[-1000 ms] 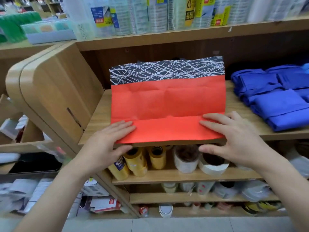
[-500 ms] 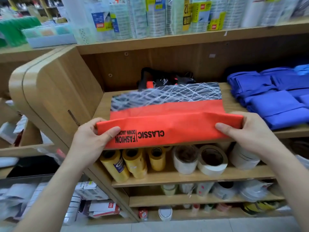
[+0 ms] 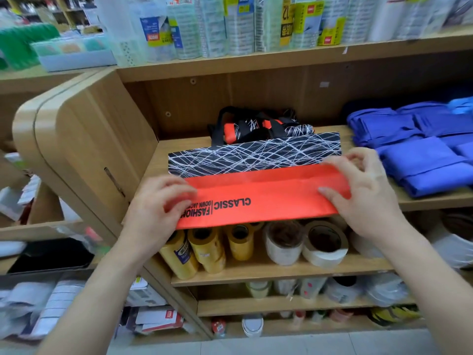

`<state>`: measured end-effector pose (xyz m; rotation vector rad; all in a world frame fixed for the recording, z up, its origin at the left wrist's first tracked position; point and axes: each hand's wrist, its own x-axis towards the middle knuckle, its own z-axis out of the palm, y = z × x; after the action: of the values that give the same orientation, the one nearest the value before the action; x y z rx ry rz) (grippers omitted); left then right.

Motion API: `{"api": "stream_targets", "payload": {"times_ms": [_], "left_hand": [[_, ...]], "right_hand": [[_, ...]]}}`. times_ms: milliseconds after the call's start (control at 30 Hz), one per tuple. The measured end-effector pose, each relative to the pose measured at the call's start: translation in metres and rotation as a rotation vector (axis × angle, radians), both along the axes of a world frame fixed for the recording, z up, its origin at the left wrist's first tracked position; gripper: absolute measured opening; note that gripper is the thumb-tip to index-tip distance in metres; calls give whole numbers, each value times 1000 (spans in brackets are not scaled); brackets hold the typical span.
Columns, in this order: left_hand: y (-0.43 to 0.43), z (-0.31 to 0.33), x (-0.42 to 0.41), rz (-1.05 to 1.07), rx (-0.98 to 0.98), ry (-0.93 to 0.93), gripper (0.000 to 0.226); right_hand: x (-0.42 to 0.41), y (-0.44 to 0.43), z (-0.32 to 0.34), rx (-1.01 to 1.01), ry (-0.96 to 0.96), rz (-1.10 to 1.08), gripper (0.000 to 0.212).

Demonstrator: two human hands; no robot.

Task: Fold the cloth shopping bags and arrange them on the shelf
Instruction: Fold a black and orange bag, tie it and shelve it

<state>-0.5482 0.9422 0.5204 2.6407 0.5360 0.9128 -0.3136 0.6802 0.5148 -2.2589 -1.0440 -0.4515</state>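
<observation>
A red cloth bag (image 3: pixel 258 198) with a black, white-lined top band and the print "CLASSIC FASHION" lies along the front of the wooden shelf (image 3: pixel 435 201). Its red lower part is folded up over itself, and the print faces me upside down. My left hand (image 3: pixel 158 203) grips the left end of the folded flap. The right end is pinched by my right hand (image 3: pixel 363 193), thumb on top. Behind it sits another black and red bag (image 3: pixel 256 124), bunched up with its handles showing.
A stack of folded blue bags (image 3: pixel 422 152) fills the right side of the same shelf. Yellow and white tape rolls (image 3: pixel 281 242) stand on the shelf below. Wrapped packs line the shelf above. A curved wooden side panel (image 3: pixel 84 139) closes the left.
The bag first stood upright against the shelf with my hands flat on its lower edge. It now lies flat, and both hands have lifted the red bottom and folded it forward over the bag.
</observation>
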Motion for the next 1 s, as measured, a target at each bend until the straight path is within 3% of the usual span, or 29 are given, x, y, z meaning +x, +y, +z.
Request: {"api": "stream_targets", "payload": {"times_ms": [33, 100, 167, 200, 300, 400, 533, 600, 733, 900, 1000], "left_hand": [[2, 1, -4, -100, -60, 71, 24], [6, 4, -14, -216, -193, 249, 49], [9, 6, -20, -233, -193, 389, 78], [10, 7, -21, -226, -180, 385, 81], [10, 6, -19, -163, -230, 217, 66], [11, 10, -17, -106, -438, 140, 52], [9, 12, -10, 28, -662, -94, 7], [11, 7, -6, 158, -626, -162, 8], [4, 1, 3, 266, -454, -186, 15], [3, -4, 9, 401, -229, -78, 35], [3, 3, 15, 249, 27, 52, 49]], "right_hand": [[2, 0, -1, -29, -56, 69, 35], [3, -2, -2, -67, -18, 194, 19], [4, -11, -1, -123, 123, 256, 36], [4, -15, 1, -183, 168, 282, 51], [6, -25, 5, -319, 157, 360, 73], [10, -27, 10, -181, 214, 414, 50], [12, -26, 10, 58, 436, 345, 34], [13, -21, 10, 160, 525, 251, 42], [9, -3, 8, 226, 469, 38, 27], [7, 12, 3, 50, 270, -177, 51], [7, 16, 4, -40, 269, -207, 56]]}}
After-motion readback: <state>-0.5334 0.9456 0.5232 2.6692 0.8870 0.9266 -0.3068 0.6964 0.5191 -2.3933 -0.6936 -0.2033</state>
